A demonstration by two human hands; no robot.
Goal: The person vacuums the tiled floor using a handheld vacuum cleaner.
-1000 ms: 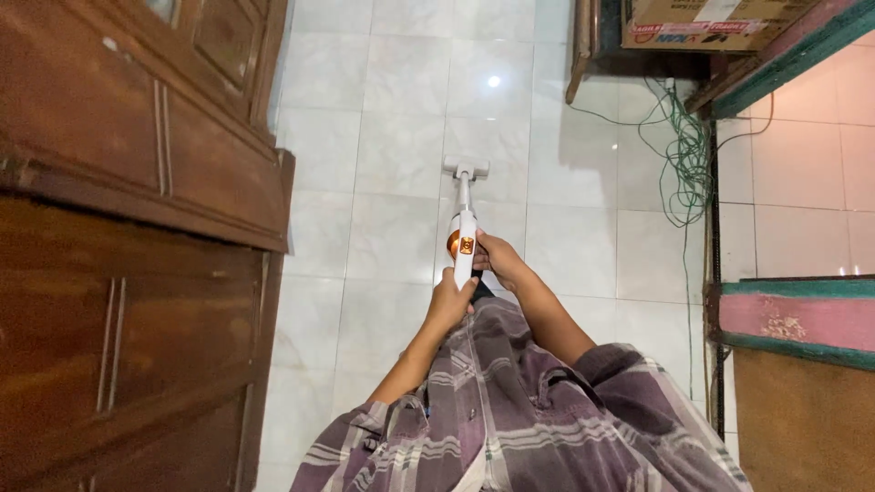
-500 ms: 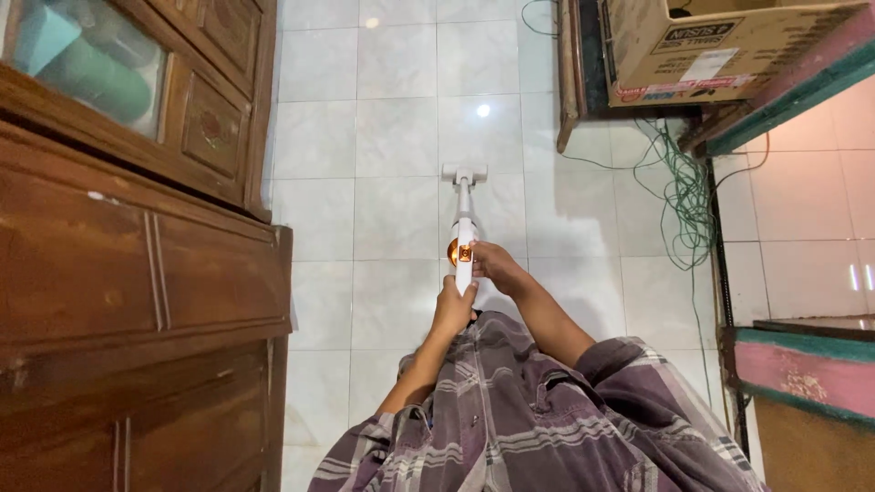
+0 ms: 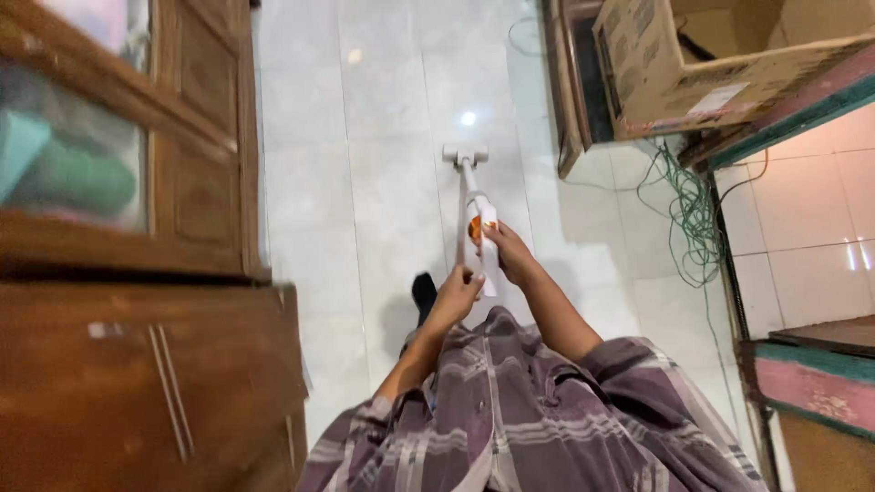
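A white stick vacuum cleaner (image 3: 478,219) with an orange part on its body stands on the white tiled floor, its head (image 3: 466,155) out ahead of me. My right hand (image 3: 509,253) grips the body of the vacuum near its upper end. My left hand (image 3: 455,293) sits just below and to the left of it, fingers curled at the lower end of the handle. A dark foot (image 3: 424,293) shows on the floor beside my left hand. My checked purple shirt fills the bottom of the view.
A tall brown wooden cabinet (image 3: 137,346) with glass doors lines the left side. At upper right stand a cardboard box (image 3: 702,64) on a wooden frame, a tangle of green cable (image 3: 688,214), and a pink and green ledge (image 3: 811,383).
The view has tipped up and swung, blurring the cabinet. The vacuum body has tilted rightward and my hands have shifted slightly; a dark foot has come into sight.
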